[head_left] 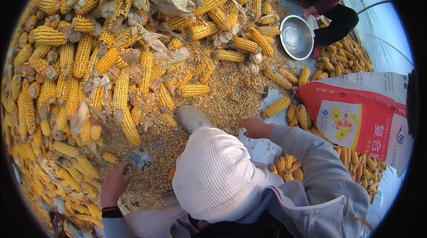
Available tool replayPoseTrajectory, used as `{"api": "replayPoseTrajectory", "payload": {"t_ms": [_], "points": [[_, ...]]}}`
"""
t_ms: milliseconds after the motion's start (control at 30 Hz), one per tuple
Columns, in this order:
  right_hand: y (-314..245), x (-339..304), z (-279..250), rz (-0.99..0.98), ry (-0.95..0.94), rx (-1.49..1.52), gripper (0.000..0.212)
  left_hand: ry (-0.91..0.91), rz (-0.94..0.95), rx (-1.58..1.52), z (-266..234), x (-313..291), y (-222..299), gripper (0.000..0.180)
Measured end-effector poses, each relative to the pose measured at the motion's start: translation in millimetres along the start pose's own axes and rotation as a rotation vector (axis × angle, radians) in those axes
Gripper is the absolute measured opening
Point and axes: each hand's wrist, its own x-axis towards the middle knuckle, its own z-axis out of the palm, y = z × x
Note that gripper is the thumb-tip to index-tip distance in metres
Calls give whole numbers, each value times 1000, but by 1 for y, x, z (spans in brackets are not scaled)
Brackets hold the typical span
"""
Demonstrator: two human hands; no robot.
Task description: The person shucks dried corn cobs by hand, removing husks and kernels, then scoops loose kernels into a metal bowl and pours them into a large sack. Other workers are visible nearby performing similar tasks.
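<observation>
Left hand (pixel 114 184): palm down, fingers spread open on loose kernels (pixel 213 100), holding nothing.
Right hand (pixel 254 128): open, flat on the kernels beside the raised knee.
Corn cobs (pixel 80 73): heaped left and ahead.
Metal bowl (pixel 296 37): far right, by another person's hand.
Sack (pixel 362 116): right, lying flat.

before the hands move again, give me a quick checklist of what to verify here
1. Left hand free: ok, it rests open on the loose kernels and holds nothing.
2. Right hand free: ok, it lies flat at the edge of the kernels with no cob in it.
3. Cobs within reach: ok, the cob pile lies just beyond the left hand.
4. Metal bowl free: not ok, another person's hand is at its rim.
5. Sack open: cannot tell, its mouth is out of view.
6. Foot placement: ok, the shoe stands on kernels, not on cobs.
</observation>
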Motion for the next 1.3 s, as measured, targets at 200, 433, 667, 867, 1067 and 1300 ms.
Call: {"api": "replayPoseTrajectory", "payload": {"t_ms": [200,433,667,867,1067,1300], "points": [[-102,166,-116,-100,452,-98,53,-36,-122,-44,1,-3,-2,42],[-60,161,-114,39,159,-113,52,-81,-161,-45,4,9,-11,42],[18,-104,-13,12,-1274,-405,60,3,27,-61,-9,14,0,43],[33,-75,-7,176,-271,13,64,-40,-11,-77,-8,17,5,42],[22,98,-136,221,508,-124,48,-36,-128,-64,2,8,-25,43],[38,175,-181,408,623,-189,61,-189,-350,-182,32,-2,-60,40]]}}
